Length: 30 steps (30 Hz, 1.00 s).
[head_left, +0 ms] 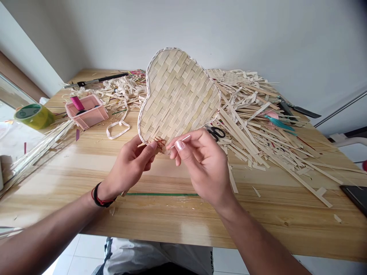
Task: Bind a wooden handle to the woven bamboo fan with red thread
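A woven fan panel (180, 93) of pale flat strips, with a white braided edge, stands tilted up over the table. My left hand (133, 160) pinches its lower corner between thumb and fingers. Reddish-brown thread (159, 143) is tangled across that corner, beside my left thumb. Just to the right, my right hand (205, 164) is closed on a thin, shiny needle (183, 141), held between thumb and forefinger. The needle lies slantwise close to the thread. Whether thread runs through the needle I cannot tell.
Loose pale strips (252, 126) cover the table's right side, with black scissors handles (216, 133) among them. At left are a pink basket (88, 112), a tape roll (34, 115) and a white ribbon loop (118, 130). A green strip (163, 194) lies near the front.
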Each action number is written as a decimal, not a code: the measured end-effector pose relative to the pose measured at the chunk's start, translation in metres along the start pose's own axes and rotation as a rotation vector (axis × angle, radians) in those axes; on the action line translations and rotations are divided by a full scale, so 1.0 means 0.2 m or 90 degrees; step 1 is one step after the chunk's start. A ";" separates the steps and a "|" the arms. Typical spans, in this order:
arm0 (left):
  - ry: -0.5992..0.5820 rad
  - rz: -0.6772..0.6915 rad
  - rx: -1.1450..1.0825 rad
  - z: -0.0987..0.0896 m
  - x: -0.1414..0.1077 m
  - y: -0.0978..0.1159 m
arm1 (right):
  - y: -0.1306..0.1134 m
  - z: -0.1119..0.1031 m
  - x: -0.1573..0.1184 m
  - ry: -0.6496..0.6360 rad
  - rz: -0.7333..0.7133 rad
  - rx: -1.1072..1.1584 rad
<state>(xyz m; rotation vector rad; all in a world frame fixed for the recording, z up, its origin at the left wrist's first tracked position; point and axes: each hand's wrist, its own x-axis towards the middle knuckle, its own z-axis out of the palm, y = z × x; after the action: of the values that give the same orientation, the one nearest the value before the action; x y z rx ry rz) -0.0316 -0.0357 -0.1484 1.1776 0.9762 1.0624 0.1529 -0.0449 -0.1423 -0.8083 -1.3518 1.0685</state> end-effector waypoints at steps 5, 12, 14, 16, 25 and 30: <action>0.017 0.006 -0.007 0.01 0.01 0.01 | 0.00 -0.01 0.01 -0.033 0.020 -0.089; 0.020 0.022 -0.009 0.02 0.00 0.03 | -0.02 -0.01 0.01 -0.121 -0.006 -0.154; 0.022 0.029 -0.008 0.02 0.00 0.02 | -0.03 -0.01 0.02 -0.135 -0.003 -0.150; 0.026 0.033 -0.007 0.02 -0.01 0.01 | -0.03 -0.01 0.02 -0.142 0.004 -0.153; 0.038 0.042 -0.027 0.01 -0.01 0.01 | -0.02 -0.02 0.02 -0.137 0.004 -0.176; 0.048 0.040 -0.027 0.01 -0.01 0.00 | -0.03 -0.01 0.02 -0.143 -0.001 -0.179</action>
<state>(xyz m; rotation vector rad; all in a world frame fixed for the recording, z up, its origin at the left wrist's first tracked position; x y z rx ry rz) -0.0306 -0.0381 -0.1476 1.1459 0.9765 1.1793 0.1558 -0.0435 -0.1357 -0.9114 -1.7197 1.0028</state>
